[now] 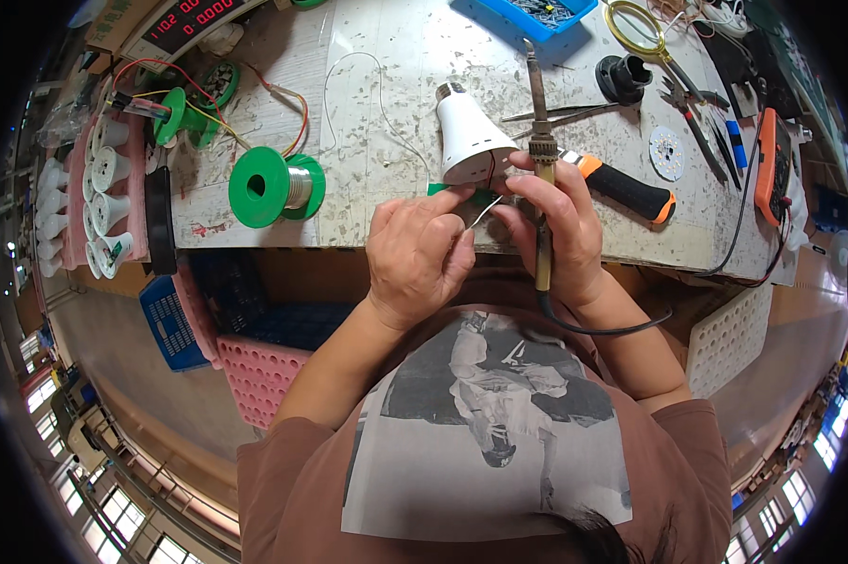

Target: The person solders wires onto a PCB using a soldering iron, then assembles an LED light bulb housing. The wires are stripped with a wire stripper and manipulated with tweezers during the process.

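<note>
My right hand (pixel 567 221) is closed around a soldering iron (pixel 542 174), whose metal tip points up and away from me. The fingers of my left hand (pixel 422 246) are bent and pinched together on a short thin pale wire (pixel 484 212) that reaches toward my right thumb. Between my hands lies a small green circuit board (pixel 480 196), mostly hidden by fingers. Just beyond it rests a white bulb housing (pixel 471 141) on its side, its wide end toward me and a red wire at its opening.
On the left stand a green solder spool (pixel 260 188), smaller green reels (pixel 172 117) and white bulb housings (pixel 110 209) in pink foam. To the right lie an orange-black handled tool (pixel 630 188), a round LED board (pixel 667 153), pliers (pixel 696 132) and an orange meter (pixel 772 169). A blue tray (pixel 560 26) sits beyond.
</note>
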{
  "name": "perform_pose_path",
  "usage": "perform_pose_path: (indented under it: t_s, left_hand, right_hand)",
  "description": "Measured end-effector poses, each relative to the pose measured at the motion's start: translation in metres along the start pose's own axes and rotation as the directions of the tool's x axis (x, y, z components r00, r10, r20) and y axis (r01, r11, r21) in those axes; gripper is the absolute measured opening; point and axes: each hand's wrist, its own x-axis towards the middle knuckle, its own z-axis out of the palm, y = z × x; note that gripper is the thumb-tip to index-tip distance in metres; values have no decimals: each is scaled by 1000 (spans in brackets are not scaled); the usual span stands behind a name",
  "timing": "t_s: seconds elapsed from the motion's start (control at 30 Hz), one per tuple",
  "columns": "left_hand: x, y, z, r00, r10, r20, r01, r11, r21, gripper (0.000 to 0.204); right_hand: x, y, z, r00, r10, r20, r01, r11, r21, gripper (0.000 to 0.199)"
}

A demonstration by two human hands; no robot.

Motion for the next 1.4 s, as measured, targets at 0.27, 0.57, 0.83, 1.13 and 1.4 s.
perform_pose_path:
  t_s: [0.27, 0.57, 0.83, 1.13, 1.4]
  left_hand:
    - [-1, -1, -4, 999, -43, 13, 44, 996, -75, 13]
    - [6, -7, -3, 1000, 11, -18, -10, 1000, 29, 11]
    - [2, -2, 2, 999, -42, -5, 41, 997, -63, 11]
    - [6, 2, 8, 1000, 7, -7, -8, 992, -126, 13]
    - [5, 0, 14, 998, -23, -66, 15, 993, -115, 15]
  right_hand:
    - [-22, -8, -39, 996, -47, -82, 52, 997, 59, 34]
    - [-33, -9, -34, 994, -102, -39, 104, 993, 51, 32]
    - [-27, -3, -40, 975, -202, -91, 205, 979, 23, 35]
    - [-25, -14, -53, 994, -72, -79, 72, 997, -1, 35]
    - [-17, -22, -76, 980, -193, -38, 188, 977, -99, 49]
